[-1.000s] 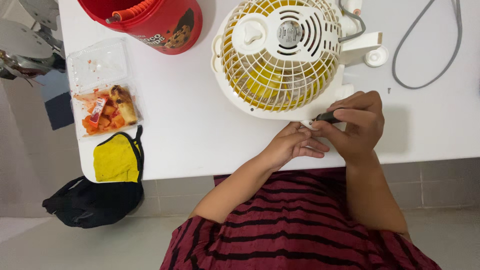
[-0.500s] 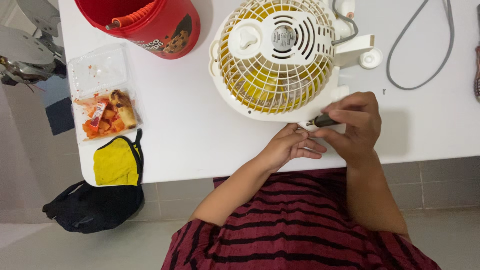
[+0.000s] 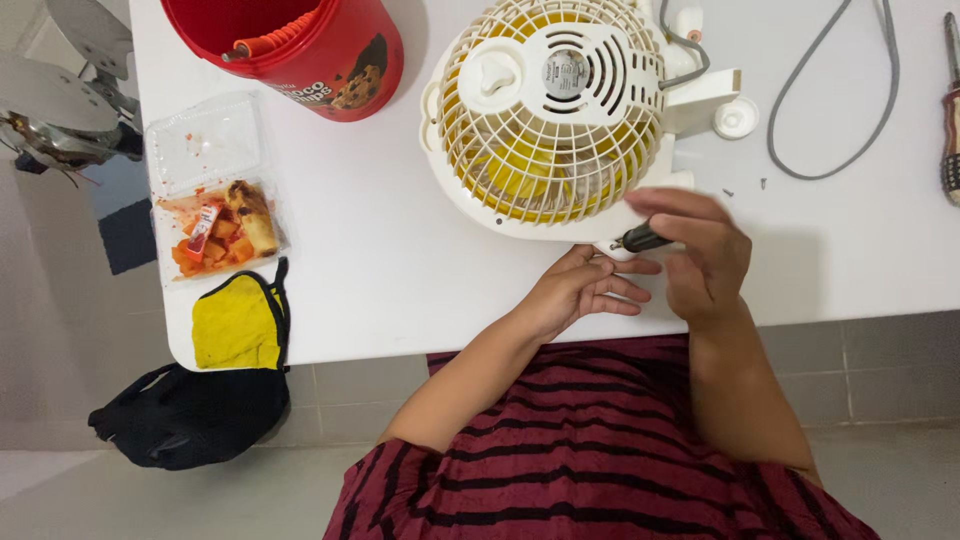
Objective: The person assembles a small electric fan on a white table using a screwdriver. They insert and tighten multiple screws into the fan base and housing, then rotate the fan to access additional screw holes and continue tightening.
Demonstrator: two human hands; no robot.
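Observation:
A small cream desk fan (image 3: 550, 110) with yellow blades lies face down on the white table (image 3: 400, 250), its back grille up. My right hand (image 3: 700, 255) holds a small dark-handled screwdriver (image 3: 640, 239) whose tip points at the fan's near rim. My left hand (image 3: 585, 290) rests on the table just below that spot, fingertips touching the rim by the tip. Two tiny screws (image 3: 745, 188) lie on the table to the right of the fan.
A red bucket (image 3: 290, 45) stands at the back left. A clear food box (image 3: 215, 205) with orange food and a yellow and black cloth mask (image 3: 238, 322) lie at the left edge. A grey cable (image 3: 830, 90) and another screwdriver (image 3: 950, 110) lie at the right. A black bag (image 3: 190, 415) sits on the floor.
My right hand's fingers have loosened and spread around the screwdriver handle. The view has shifted slightly, bringing the other screwdriver at the right edge into sight.

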